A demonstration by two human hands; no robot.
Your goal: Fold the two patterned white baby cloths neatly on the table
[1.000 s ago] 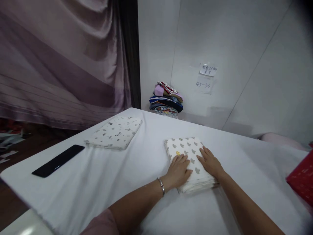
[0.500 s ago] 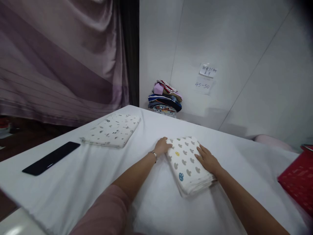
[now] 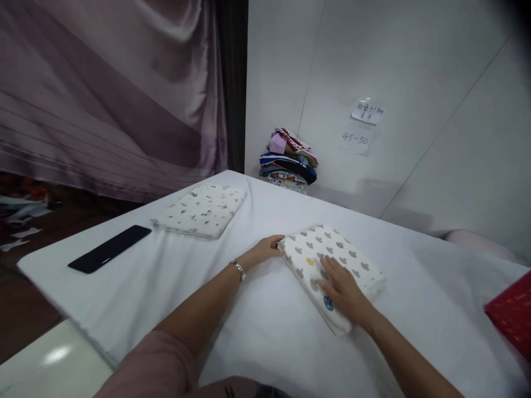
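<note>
A folded white cloth (image 3: 309,243) printed with grey mushroom shapes and a few yellow, green and blue ones lies on the white-covered table (image 3: 265,337). At its left far corner, my left hand (image 3: 265,250) has its fingers closed on the edge; the fingertips are partly hidden. My right hand (image 3: 342,287) rests on top of the cloth, fingers stretched out and slightly blurred. Farther left lies a second folded white cloth (image 3: 203,210) with small grey prints, touched by neither hand.
A black phone-like slab (image 3: 110,249) lies near the table's left edge. Behind the far edge stands a stack of folded fabrics (image 3: 288,157) against the wall. Something red (image 3: 512,312) sits at the right edge. Paper signs (image 3: 363,124) hang on the wall.
My right hand has slid from the cloth's right edge left onto its top. The cloth looks turned and wider on the right. My left hand stays at the corner, and the view has shifted slightly.
</note>
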